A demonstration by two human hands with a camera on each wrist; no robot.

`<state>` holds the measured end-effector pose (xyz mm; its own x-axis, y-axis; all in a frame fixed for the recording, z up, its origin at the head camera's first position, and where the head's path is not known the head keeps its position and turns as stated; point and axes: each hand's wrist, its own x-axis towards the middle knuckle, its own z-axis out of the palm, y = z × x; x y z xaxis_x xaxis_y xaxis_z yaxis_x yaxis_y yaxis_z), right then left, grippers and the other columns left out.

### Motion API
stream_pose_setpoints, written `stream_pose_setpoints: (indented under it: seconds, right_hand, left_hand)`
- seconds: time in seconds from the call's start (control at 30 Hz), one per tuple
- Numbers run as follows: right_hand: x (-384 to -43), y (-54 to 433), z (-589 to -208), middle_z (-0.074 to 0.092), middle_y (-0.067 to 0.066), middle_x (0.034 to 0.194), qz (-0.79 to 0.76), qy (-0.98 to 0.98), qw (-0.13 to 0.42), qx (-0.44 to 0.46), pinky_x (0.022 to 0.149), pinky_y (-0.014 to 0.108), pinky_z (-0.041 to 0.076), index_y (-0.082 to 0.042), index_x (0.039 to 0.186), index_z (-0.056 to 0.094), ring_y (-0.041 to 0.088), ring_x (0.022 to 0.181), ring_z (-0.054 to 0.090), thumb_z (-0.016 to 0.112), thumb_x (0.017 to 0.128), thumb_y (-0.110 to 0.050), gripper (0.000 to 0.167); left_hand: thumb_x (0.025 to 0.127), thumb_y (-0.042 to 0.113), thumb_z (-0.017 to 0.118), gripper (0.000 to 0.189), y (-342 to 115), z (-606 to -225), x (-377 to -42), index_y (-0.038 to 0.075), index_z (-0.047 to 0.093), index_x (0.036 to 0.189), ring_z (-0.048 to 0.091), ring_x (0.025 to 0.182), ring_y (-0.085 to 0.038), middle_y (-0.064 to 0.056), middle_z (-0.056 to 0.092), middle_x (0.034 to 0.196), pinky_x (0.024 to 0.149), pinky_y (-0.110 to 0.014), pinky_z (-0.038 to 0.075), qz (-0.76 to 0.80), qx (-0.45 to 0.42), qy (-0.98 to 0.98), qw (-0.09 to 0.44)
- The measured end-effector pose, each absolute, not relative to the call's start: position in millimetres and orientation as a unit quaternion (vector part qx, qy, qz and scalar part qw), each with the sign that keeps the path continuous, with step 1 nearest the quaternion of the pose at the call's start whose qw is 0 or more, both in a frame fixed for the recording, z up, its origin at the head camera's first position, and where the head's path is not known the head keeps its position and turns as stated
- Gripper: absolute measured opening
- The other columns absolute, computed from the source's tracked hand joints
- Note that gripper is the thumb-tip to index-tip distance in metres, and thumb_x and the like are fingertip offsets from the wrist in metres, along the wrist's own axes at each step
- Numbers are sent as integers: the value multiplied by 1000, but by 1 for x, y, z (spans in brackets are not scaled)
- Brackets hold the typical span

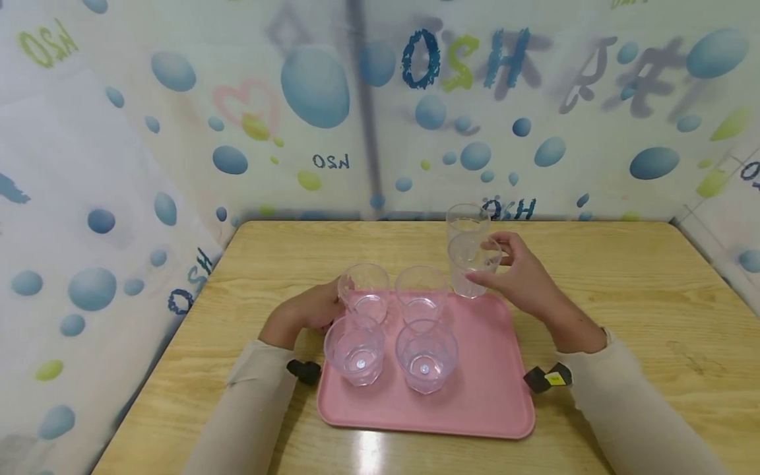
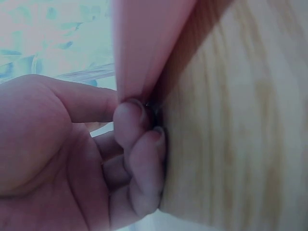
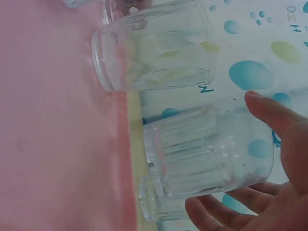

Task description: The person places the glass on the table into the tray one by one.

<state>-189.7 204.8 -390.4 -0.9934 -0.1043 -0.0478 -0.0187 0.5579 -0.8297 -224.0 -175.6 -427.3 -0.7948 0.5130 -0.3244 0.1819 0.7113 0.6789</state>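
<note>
A pink tray (image 1: pixel 487 369) lies on the table with several clear plastic cups (image 1: pixel 426 359) standing on its left and middle part. My left hand (image 1: pixel 315 307) is at the tray's left edge; in the left wrist view its thumb and curled fingers (image 2: pixel 130 120) pinch the rim. With my right hand (image 1: pixel 525 274) I hold another clear cup (image 3: pixel 211 149) around its side, thumb on one side and fingers on the other. This cup is upright over the tray's far right corner. Behind it, partly hidden, a further clear cup (image 1: pixel 467 216) stands on the table.
The wooden table (image 1: pixel 641 316) stretches past the tray on both sides. A patterned curtain (image 1: pixel 392 145) with blue drops hangs along its far edge and left side. Black straps (image 1: pixel 305 371) sit at both wrists.
</note>
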Motion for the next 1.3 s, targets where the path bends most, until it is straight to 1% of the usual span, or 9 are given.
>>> stream_pose_setpoints:
  seconds: [0.17, 0.27, 0.47, 0.57, 0.77, 1.0, 1.07, 1.23, 1.3]
  right_hand:
    - [-185, 208, -386, 45, 10, 151, -460, 884, 53, -64, 95, 54, 52, -11, 150, 29, 36, 130, 47, 78, 83, -50, 92]
    - [-185, 212, -386, 47, 11, 149, -460, 881, 72, -84, 92, 51, 53, -12, 150, 30, 36, 127, 51, 78, 84, -45, 88]
    - [-189, 221, -387, 50, 13, 147, -448, 877, 115, -128, 86, 40, 55, -19, 156, 33, 33, 118, 57, 78, 86, -38, 85]
    - [-188, 224, -388, 51, 15, 145, -451, 870, 133, -148, 84, 36, 55, -17, 153, 37, 31, 114, 60, 78, 86, -34, 80]
    - [-186, 228, -388, 47, 19, 144, -465, 856, 160, -158, 84, 37, 56, -10, 150, 36, 35, 120, 57, 79, 85, -30, 81]
    - [-185, 230, -391, 45, 16, 140, -457, 857, 180, -158, 84, 38, 57, -8, 144, 36, 36, 121, 55, 83, 81, -29, 81]
    - [-184, 230, -390, 45, 16, 140, -453, 857, 185, -158, 84, 39, 57, -8, 143, 35, 36, 122, 54, 82, 81, -29, 81]
    - [-184, 229, -390, 42, 18, 143, -449, 855, 197, -169, 89, 42, 56, -9, 143, 32, 36, 126, 51, 83, 81, -28, 82]
    - [-184, 230, -390, 41, 19, 143, -447, 854, 199, -175, 91, 44, 56, -10, 142, 32, 37, 126, 50, 83, 80, -28, 83]
  left_hand:
    - [101, 23, 56, 53, -175, -427, -224, 17, 35, 149, 49, 49, -17, -4, 53, 69, 49, -29, 44, 326, 193, 890, 252]
    - [100, 23, 58, 55, -176, -427, -223, 17, 36, 149, 48, 49, -16, -5, 53, 71, 48, -29, 44, 331, 188, 888, 256]
    - [99, 25, 60, 57, -176, -426, -223, 17, 36, 150, 51, 53, -18, -7, 55, 79, 52, -31, 46, 326, 195, 891, 248]
    - [99, 26, 61, 57, -176, -427, -222, 18, 36, 150, 51, 52, -18, -7, 55, 78, 52, -31, 46, 325, 197, 891, 250]
    - [99, 26, 61, 56, -175, -427, -223, 19, 36, 149, 52, 53, -17, -7, 55, 80, 52, -31, 47, 327, 201, 889, 250]
    - [99, 26, 60, 58, -173, -427, -224, 18, 34, 150, 53, 53, -18, -8, 56, 80, 52, -31, 47, 327, 201, 888, 252]
    - [99, 26, 60, 58, -173, -426, -224, 17, 35, 150, 56, 58, -19, -9, 59, 85, 54, -32, 49, 318, 206, 893, 245]
    - [100, 28, 58, 56, -173, -425, -224, 15, 37, 151, 62, 84, -23, -12, 63, 108, 71, -33, 50, 288, 218, 906, 218]
    - [100, 28, 58, 56, -173, -424, -223, 15, 37, 151, 62, 86, -24, -13, 64, 110, 73, -34, 50, 287, 218, 907, 218]
